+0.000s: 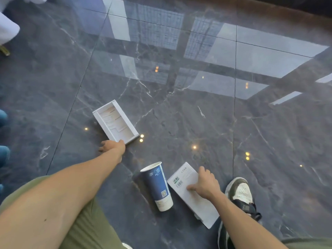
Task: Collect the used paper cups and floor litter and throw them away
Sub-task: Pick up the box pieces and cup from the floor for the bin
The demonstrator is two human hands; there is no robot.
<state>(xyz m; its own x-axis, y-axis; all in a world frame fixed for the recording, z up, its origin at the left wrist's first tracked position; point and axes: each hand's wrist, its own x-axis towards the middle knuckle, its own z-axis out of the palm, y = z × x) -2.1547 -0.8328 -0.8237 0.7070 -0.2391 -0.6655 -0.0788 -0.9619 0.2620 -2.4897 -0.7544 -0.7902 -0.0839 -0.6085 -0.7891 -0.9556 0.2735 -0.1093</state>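
Note:
A blue and white paper cup (158, 186) stands on the dark marble floor between my arms. To its right lies a flat white box lid (186, 178) with a barcode label; my right hand (204, 184) rests on it with fingers curled over its far edge. Farther left, an open white box tray (115, 121) lies on the floor. My left hand (112, 146) touches the tray's near end, fingers at its edge.
My right foot in a white and dark sneaker (240, 193) is planted beside the lid. A white draped seat (7, 27) with a gold leg stands at the far left. Blue shapes (3, 139) show at the left edge. Glossy floor tiles (197, 114) stretch ahead.

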